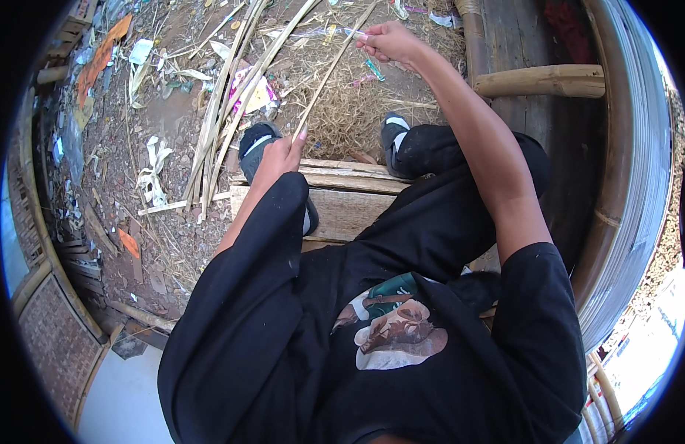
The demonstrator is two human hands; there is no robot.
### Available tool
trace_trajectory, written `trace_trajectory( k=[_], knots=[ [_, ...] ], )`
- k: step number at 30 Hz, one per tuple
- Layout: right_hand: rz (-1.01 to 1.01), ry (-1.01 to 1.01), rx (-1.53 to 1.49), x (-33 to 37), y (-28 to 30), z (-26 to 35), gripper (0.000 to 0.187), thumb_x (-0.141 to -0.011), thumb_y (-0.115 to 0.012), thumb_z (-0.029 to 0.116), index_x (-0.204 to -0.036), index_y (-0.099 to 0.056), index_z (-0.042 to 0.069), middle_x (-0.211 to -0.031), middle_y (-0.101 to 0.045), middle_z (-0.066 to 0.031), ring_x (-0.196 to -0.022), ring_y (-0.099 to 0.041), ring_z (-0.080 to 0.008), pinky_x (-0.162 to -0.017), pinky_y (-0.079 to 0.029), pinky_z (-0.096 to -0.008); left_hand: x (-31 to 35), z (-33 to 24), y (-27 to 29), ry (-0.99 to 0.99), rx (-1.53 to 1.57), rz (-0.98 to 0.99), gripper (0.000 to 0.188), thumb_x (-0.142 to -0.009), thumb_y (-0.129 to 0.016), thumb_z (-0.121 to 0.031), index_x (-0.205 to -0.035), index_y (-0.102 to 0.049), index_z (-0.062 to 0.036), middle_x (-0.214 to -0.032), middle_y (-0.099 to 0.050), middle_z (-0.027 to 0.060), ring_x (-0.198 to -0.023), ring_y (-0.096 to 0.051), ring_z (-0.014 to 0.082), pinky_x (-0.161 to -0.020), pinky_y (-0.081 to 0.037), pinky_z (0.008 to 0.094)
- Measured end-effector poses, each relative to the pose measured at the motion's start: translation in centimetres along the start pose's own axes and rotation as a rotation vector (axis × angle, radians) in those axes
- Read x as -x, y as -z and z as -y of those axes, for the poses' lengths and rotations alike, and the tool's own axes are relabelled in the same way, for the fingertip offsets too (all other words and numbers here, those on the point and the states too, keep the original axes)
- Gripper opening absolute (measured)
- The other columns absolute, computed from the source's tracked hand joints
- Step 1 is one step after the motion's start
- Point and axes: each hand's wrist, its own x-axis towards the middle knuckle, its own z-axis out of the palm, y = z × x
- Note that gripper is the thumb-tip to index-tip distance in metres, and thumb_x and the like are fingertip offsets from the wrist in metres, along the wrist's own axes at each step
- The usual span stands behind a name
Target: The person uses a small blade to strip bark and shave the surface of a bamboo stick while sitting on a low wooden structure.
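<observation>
A long, thin bamboo strip [329, 74] slants up and away between my knees. My left hand [282, 157] is closed around its near end, thumb along the strip. Farther out, my right hand [390, 43] is pinched shut close beside the strip's upper part, arm stretched forward. A thin, pale, see-through sliver [316, 32] shows to the left of those fingertips, across the strip. Whether that sliver is in the right hand's pinch or lies on the ground is unclear.
More long split bamboo strips [223, 111] lie left of my feet. Fine curly shavings [350, 118] heap beyond the wooden plank [350, 211]. Litter and an orange scrap [106, 55] cover the ground at left. Bamboo poles [538, 80] and a wooden bench edge stand at right.
</observation>
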Motion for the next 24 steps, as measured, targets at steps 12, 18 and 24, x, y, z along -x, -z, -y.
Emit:
trace_trajectory(
  k=[12,18,24],
  knots=[
    [-0.353,0.25,0.828,0.0,-0.2,0.2,0.023,-0.084,-0.063,0.021,-0.097,-0.07,0.003,-0.079,-0.069,-0.0107,-0.066,-0.064,-0.0229,-0.065,-0.052,-0.0334,-0.2,-0.1,-0.2,-0.008,-0.004,-0.025,0.056,-0.098,-0.042,-0.043,-0.075,-0.051,0.0074,-0.058,-0.045,0.0191,-0.056,-0.042,0.0306,-0.057,-0.037,0.0408],
    [-0.089,-0.041,-0.089,-0.3,1.3,-0.6,0.019,-0.091,-0.056,0.012,-0.097,-0.066,-0.003,-0.066,-0.057,-0.0003,-0.049,-0.042,-0.0051,-0.046,-0.034,-0.0223,-0.1,0.2,-0.1,-0.01,-0.032,-0.014,0.056,-0.097,-0.042,-0.043,-0.075,-0.052,0.0078,-0.061,-0.048,0.0241,-0.063,-0.047,0.0393,-0.062,-0.039,0.0445],
    [-0.455,0.275,0.602,-0.2,0.0,-0.1,0.022,-0.087,-0.062,0.021,-0.096,-0.069,0.002,-0.072,-0.066,-0.0087,-0.063,-0.064,-0.0242,-0.06,-0.05,-0.0359,-0.3,-0.2,0.0,0.022,-0.026,0.015,0.057,-0.097,-0.041,-0.043,-0.077,-0.055,0.008,-0.065,-0.053,0.0301,-0.071,-0.054,0.0487,-0.067,-0.042,0.0488]
  ],
)
